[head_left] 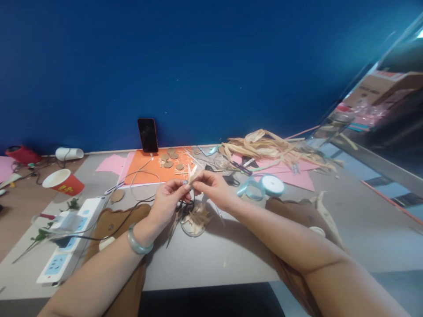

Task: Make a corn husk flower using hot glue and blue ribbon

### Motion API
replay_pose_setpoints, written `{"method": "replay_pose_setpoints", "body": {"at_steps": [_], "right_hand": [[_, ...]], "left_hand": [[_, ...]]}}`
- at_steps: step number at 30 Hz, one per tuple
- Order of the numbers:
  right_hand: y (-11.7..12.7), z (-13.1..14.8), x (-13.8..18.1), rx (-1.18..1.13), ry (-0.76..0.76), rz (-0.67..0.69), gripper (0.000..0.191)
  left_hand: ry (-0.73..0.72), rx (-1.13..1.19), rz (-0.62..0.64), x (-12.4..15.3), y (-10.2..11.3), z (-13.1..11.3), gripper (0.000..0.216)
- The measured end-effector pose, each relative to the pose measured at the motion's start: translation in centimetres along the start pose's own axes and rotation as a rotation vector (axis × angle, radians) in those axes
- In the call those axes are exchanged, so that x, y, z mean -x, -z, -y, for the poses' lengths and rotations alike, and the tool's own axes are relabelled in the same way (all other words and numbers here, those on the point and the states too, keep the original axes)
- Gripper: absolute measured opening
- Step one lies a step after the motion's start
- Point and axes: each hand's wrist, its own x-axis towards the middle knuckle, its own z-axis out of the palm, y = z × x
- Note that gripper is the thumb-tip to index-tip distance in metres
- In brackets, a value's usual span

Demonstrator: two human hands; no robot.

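Note:
My left hand (168, 199) and my right hand (216, 188) meet above the table, fingers pinched together. Between their fingertips is a small pale piece (194, 171) that looks like a strip of dried corn husk; the fingers hide part of it. Just below them sits a round clear dish (193, 235) heaped with cut pale husk pieces (199, 219). Dark-handled scissors (172, 230) lie at the dish's left side, blades toward me. A jade-coloured bangle (135, 241) circles my left wrist.
Dried husks (261, 143) lie at the back right, near a ribbon roll (272, 185). Wooden discs (168, 164) rest on orange paper (139, 169). A phone (147, 135) leans on the blue wall. At left are a power strip (68, 259), cables and a paper cup (68, 182).

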Motion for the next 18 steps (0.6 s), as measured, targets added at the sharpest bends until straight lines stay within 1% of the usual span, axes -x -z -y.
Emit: {"method": "replay_pose_setpoints", "body": {"at_steps": [8,15,18], "right_hand": [[0.00,0.08,-0.11,0.000,-0.014,0.009,0.009],[0.01,0.13,-0.06,-0.026,-0.016,-0.001,0.013],[0.03,0.14,-0.03,-0.040,-0.024,-0.005,0.016]], "left_hand": [[-0.028,-0.018,-0.059,0.01,0.05,0.18,0.025],[-0.008,0.004,-0.065,-0.01,-0.15,0.05,0.026],[0.013,0.014,-0.045,-0.08,-0.13,0.02,0.026]]}}
